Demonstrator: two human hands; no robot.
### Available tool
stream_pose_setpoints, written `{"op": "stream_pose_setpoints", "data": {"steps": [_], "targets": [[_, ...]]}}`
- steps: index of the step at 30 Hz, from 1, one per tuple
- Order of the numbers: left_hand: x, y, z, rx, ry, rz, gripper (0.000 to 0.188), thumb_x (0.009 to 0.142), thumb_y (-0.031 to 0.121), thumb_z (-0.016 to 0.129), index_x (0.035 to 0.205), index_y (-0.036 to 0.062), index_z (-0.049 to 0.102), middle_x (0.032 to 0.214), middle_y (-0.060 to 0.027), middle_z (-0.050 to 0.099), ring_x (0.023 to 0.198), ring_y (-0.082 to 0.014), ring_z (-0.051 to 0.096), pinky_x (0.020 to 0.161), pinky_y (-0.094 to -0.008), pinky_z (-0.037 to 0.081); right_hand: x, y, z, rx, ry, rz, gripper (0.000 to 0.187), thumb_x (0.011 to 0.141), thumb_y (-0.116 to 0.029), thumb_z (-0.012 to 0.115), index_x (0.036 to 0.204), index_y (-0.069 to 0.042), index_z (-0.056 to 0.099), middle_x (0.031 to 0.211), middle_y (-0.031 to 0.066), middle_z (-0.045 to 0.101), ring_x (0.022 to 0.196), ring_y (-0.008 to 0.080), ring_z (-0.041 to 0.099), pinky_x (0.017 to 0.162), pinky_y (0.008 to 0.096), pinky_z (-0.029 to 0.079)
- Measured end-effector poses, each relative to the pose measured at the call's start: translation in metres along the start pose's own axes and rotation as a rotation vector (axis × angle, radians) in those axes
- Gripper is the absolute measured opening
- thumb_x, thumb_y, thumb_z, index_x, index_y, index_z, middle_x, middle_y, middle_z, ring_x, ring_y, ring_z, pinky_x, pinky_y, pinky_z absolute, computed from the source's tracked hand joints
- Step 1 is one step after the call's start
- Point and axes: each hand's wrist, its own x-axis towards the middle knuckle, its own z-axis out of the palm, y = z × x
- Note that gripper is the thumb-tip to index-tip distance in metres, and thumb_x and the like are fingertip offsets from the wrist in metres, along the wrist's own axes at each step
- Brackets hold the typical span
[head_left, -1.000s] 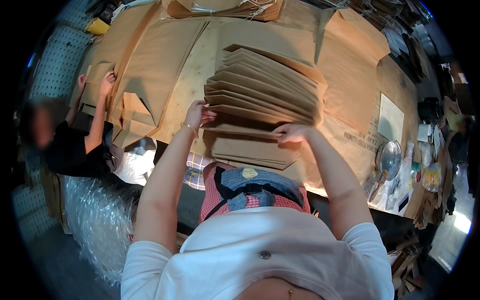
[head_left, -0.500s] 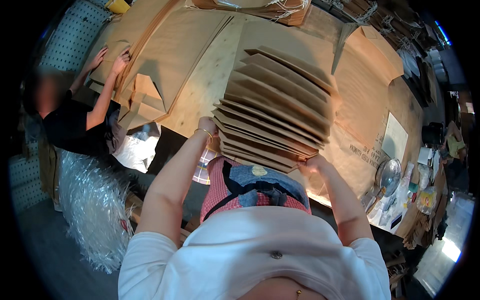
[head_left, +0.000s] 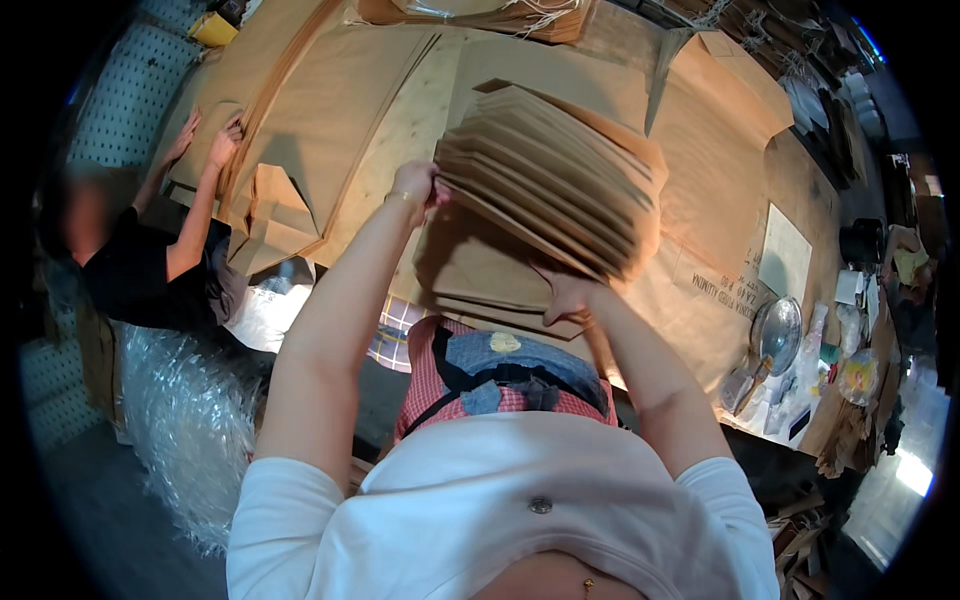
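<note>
A fanned stack of brown paper bags (head_left: pixel 550 185) lies across the table in front of me, its upper part pushed away from my body. My left hand (head_left: pixel 415 185) is closed round the left edge of this upper part. Beneath and nearer to me lie several more flat paper bags (head_left: pixel 480 265), uncovered at the front. My right hand (head_left: pixel 578 298) rests on their right end, thumb and forefinger spread apart, just below the near edge of the fanned stack. Its other fingers are partly hidden.
At the left a person (head_left: pixel 150 245) has both hands on large brown paper sheets (head_left: pixel 340 110). A crumpled clear plastic bundle (head_left: pixel 185 420) stands below. On the right are a printed brown sack (head_left: pixel 715 180), a round metal pan (head_left: pixel 777 335) and a white sheet (head_left: pixel 787 250).
My left hand has moved up and away with the upper bags, tilting and bunching the fan. My right hand has shifted left from the corner onto the lower bags, which now show.
</note>
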Motion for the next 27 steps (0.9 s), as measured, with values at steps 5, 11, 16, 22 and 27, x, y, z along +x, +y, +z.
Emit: {"op": "stream_pose_setpoints", "data": {"steps": [5, 11, 16, 22, 27], "targets": [[0.03, -0.112, -0.104, 0.358, 0.14, 0.433, 0.023, 0.091, 0.023, 0.052, 0.103, 0.0045, 0.056, 0.078, -0.0083, 0.06, 0.063, -0.014, 0.055, 0.057, -0.0254, 0.048, 0.005, 0.011, -0.073, 0.41, -0.416, 0.001, 0.085, 0.071, -0.027, 0.075, 0.141, -0.007, 0.032, 0.126, 0.0147, 0.052, 0.114, 0.0202, 0.049, 0.099, 0.0308, 0.036], [-0.015, -0.12, -0.084, 0.083, -0.06, 0.097, 0.026, 0.086, 0.017, 0.059, 0.109, 0.0072, 0.061, 0.086, 0.0002, 0.059, 0.074, -0.0095, 0.055, 0.064, -0.0221, 0.043, 0.0, 0.029, -0.061, 0.469, -0.393, 0.067, 0.095, 0.067, -0.04, 0.079, 0.142, -0.007, 0.03, 0.137, 0.0149, 0.042, 0.128, 0.0238, 0.035, 0.105, 0.0331, 0.027], [-0.009, -0.101, -0.079, 0.184, -0.079, 0.133, 0.025, 0.082, 0.011, 0.063, 0.104, 0.0002, 0.06, 0.082, -0.0011, 0.059, 0.065, -0.0089, 0.052, 0.06, -0.0216, 0.043, 0.009, 0.03, -0.061, 0.494, -0.388, 0.13, 0.089, 0.075, -0.037, 0.075, 0.144, -0.012, 0.026, 0.141, 0.0129, 0.037, 0.13, 0.0234, 0.032, 0.107, 0.0325, 0.024], [-0.021, -0.089, -0.07, 0.176, -0.081, 0.088, 0.018, 0.083, 0.015, 0.064, 0.095, 0.002, 0.063, 0.077, -0.0007, 0.058, 0.066, -0.0088, 0.052, 0.061, -0.0223, 0.044, 0.024, 0.066, -0.061, 0.446, -0.142, 0.005, 0.032, 0.08, -0.037, 0.068, 0.083, -0.006, 0.064, 0.072, -0.0007, 0.057, 0.069, 0.0097, 0.049, 0.061, 0.029, 0.042], [0.005, -0.128, -0.084, 0.351, -0.107, -0.031, 0.022, 0.079, 0.021, 0.069, 0.092, 0.0037, 0.065, 0.077, -0.0008, 0.06, 0.067, -0.0101, 0.055, 0.058, -0.0215, 0.044, 0.013, 0.047, -0.047, -0.059, -0.046, 0.055, 0.038, 0.078, -0.04, 0.067, 0.091, -0.004, 0.063, 0.081, 0.0045, 0.065, 0.076, 0.0176, 0.059, 0.065, 0.0323, 0.048]]}}
